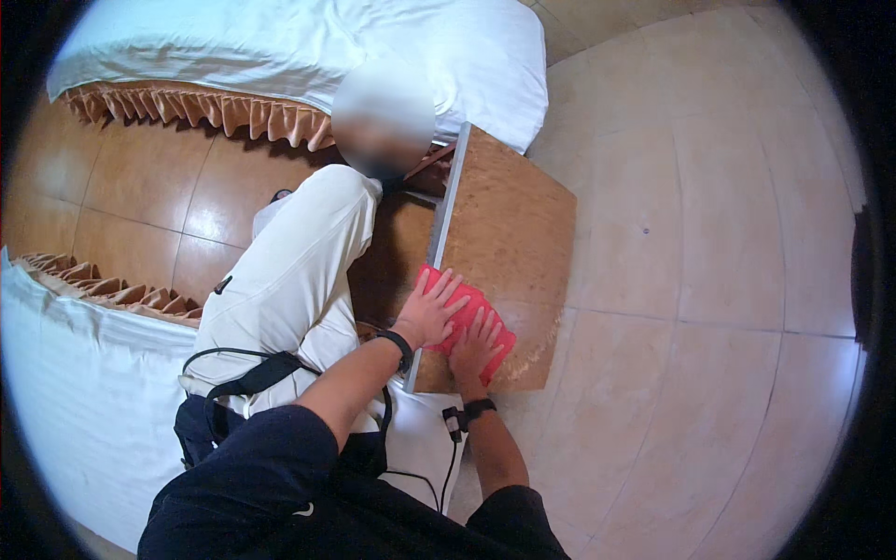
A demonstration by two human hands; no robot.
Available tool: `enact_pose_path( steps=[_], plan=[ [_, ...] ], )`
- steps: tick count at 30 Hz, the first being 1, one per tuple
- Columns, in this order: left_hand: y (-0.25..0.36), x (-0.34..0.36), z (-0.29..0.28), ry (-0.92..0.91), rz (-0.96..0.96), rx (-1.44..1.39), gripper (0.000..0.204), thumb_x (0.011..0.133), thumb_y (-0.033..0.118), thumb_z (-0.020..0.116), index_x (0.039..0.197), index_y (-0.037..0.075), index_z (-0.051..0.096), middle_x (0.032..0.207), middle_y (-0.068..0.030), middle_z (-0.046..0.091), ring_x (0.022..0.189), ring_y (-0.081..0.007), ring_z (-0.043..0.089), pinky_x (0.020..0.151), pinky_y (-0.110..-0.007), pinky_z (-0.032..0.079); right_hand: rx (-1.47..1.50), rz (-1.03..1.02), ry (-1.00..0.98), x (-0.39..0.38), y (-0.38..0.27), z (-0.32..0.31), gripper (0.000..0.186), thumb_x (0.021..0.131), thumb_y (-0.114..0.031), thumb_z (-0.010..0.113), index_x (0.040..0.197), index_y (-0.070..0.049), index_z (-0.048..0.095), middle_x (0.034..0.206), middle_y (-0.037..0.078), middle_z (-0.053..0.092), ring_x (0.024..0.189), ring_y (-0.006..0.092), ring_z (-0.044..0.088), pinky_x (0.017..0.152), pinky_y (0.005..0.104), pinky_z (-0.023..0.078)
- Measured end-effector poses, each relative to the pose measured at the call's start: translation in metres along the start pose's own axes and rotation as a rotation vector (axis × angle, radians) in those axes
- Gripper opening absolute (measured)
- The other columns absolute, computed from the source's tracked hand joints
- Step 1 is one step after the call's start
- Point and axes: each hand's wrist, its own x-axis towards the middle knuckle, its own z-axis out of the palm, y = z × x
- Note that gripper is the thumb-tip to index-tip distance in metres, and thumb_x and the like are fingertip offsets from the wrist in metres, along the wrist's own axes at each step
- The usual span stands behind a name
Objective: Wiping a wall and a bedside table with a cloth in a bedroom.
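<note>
A red cloth (507, 346) lies folded or bunched on the brown wood-grain top (509, 210) of a low piece of furniture, close to its near end. Pressed flat on the cloth's left part is my left hand (429, 313), fingers spread. My right hand (475, 351) rests beside it on the right part, its fingers also stretched out. Neither hand wraps round the cloth. A pale strip (451, 201) edges the wooden surface on the left. Part of the wood near the right hand looks worn and lighter.
Beds with white sheets (233, 42) and peach ruffled skirts (233, 110) stand ahead and at the left. My legs in cream trousers (280, 252) lie left of the furniture. Beige floor tiles (709, 233) spread right. A cable (451, 476) hangs by my right wrist.
</note>
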Motion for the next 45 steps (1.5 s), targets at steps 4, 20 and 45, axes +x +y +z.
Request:
enact_pose_path(
  steps=[4, 20, 45],
  plan=[
    [0.000, 0.002, 0.002, 0.000, 0.009, -0.019, 0.055, 0.083, 0.042, 0.049, 0.135, 0.024, 0.045, 0.148, -0.0148, 0.027, 0.139, -0.0335, 0.018, 0.108, -0.061, 0.012, 0.004, 0.002, 0.037, 0.000, 0.003, 0.005, 0.060, 0.094, -0.033, 0.040, 0.148, -0.018, 0.017, 0.154, 0.009, 0.014, 0.140, 0.0370, 0.014, 0.099, 0.0701, 0.019],
    [-0.021, 0.055, -0.012, -0.113, -0.002, 0.102, 0.058, 0.085, 0.046, 0.045, 0.139, 0.026, 0.040, 0.151, -0.0155, 0.020, 0.141, -0.0336, 0.013, 0.106, -0.064, 0.010, 0.002, -0.025, 0.113, 0.052, 0.004, 0.001, 0.062, 0.091, -0.034, 0.045, 0.147, -0.018, 0.021, 0.153, 0.011, 0.017, 0.139, 0.0384, 0.015, 0.099, 0.0710, 0.020],
    [-0.039, 0.113, -0.023, -0.014, 0.049, 0.133, 0.058, 0.083, 0.044, 0.044, 0.138, 0.026, 0.041, 0.149, -0.0146, 0.027, 0.140, -0.0307, 0.020, 0.109, -0.059, 0.010, 0.064, -0.058, 0.196, 0.132, 0.013, -0.026, 0.059, 0.089, -0.036, 0.050, 0.143, -0.027, 0.031, 0.150, 0.006, 0.026, 0.137, 0.0382, 0.022, 0.100, 0.0705, 0.021]
  ],
)
